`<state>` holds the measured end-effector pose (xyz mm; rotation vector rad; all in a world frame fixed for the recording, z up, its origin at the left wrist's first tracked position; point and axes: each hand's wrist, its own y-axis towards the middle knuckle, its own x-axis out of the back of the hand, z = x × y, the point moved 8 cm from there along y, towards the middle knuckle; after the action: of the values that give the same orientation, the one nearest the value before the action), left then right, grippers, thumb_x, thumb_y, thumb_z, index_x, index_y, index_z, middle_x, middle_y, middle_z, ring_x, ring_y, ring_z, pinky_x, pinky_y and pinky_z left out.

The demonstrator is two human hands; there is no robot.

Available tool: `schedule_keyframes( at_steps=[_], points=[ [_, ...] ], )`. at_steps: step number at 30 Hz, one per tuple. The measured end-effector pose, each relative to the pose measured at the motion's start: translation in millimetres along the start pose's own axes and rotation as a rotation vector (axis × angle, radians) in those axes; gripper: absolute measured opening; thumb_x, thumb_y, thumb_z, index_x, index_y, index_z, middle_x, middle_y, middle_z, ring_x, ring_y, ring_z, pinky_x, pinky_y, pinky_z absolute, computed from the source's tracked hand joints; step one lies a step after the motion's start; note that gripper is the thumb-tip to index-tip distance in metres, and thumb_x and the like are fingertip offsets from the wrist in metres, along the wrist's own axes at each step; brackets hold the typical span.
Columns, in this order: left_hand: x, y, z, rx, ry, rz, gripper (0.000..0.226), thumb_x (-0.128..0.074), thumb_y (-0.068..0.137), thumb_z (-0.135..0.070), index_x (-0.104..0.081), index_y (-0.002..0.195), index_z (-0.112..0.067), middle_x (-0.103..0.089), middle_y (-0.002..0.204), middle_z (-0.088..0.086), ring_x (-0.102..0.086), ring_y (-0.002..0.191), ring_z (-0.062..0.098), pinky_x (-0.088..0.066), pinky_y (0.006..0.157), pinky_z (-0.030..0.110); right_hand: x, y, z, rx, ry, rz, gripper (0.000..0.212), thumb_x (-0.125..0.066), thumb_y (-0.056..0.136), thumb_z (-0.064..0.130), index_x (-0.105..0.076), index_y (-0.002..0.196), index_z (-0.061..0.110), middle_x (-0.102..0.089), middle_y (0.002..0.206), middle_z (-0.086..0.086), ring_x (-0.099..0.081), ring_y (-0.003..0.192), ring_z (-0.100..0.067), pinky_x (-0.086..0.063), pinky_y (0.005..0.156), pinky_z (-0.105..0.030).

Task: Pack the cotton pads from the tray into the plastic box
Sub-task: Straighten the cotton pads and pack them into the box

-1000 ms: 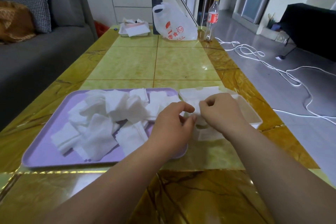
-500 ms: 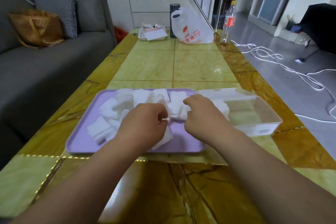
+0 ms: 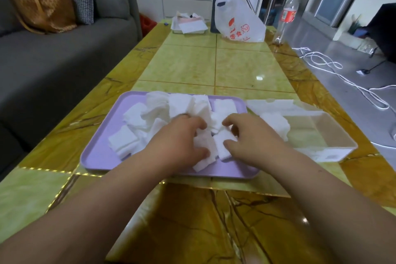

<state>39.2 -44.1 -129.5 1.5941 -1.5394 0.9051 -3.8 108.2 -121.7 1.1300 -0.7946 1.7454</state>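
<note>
A lilac tray (image 3: pixel 98 152) lies on the table in front of me with several white square cotton pads (image 3: pixel 137 118) piled on it. To its right stands a clear plastic box (image 3: pixel 334 148), its lid behind it and a few pads (image 3: pixel 276 122) at its left end. Both hands are over the tray's right half. My left hand (image 3: pixel 177 141) curls its fingers and thumb round a small stack of pads (image 3: pixel 203 152). My right hand (image 3: pixel 250 135) grips another stack of pads (image 3: pixel 222 146) between thumb and fingers. The two stacks touch.
At the table's far end stand a white plastic bag (image 3: pixel 240 21), a dark flask (image 3: pixel 216 6), a plastic bottle (image 3: pixel 287 17) and a tissue box (image 3: pixel 188 24). A grey sofa (image 3: pixel 53 60) runs along the left. White cables (image 3: pixel 342 77) lie on the floor to the right.
Both hands moved left from the box's near end onto the tray and now grasp stacks of pads. The camera view shifted, showing more of the box.
</note>
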Motion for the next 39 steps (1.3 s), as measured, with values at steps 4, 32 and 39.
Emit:
schedule_keyframes(
  at_steps=[4, 32, 39],
  points=[
    [0, 0, -1, -0.010, -0.013, 0.017, 0.033, -0.083, 0.069, -0.042, -0.062, 0.090, -0.028, -0.050, 0.092, -0.010, -0.053, 0.081, 0.012, -0.046, 0.071, 0.030, -1, -2, -8, -0.058, 0.019, 0.030, 0.060, -0.075, 0.083, 0.028, -0.053, 0.137, 0.015, -0.056, 0.099, 0.002, -0.060, 0.106, -0.024, -0.047, 0.082, -0.031],
    [13, -13, -22, 0.005, -0.978, 0.074, 0.042, -0.068, 0.083, 0.006, -0.066, 0.117, -0.017, -0.079, 0.100, 0.008, -0.072, 0.087, 0.021, -0.055, 0.076, 0.044, 18, -21, -19, -0.097, 0.928, -0.047, 0.010, -0.074, 0.094, 0.011, -0.076, 0.104, 0.010, -0.081, 0.086, -0.010, -0.078, 0.089, -0.028, -0.065, 0.082, -0.041],
    [10, -10, -17, -0.009, -0.949, 0.039, 0.020, -0.074, 0.089, -0.003, -0.071, 0.105, -0.015, -0.078, 0.103, 0.009, -0.070, 0.088, 0.024, -0.056, 0.077, 0.048, 14, -22, -15, -0.064, 0.995, 0.013, 0.010, -0.075, 0.093, 0.015, -0.081, 0.101, 0.012, -0.076, 0.094, -0.028, -0.077, 0.095, -0.034, -0.063, 0.089, -0.045]
  ],
)
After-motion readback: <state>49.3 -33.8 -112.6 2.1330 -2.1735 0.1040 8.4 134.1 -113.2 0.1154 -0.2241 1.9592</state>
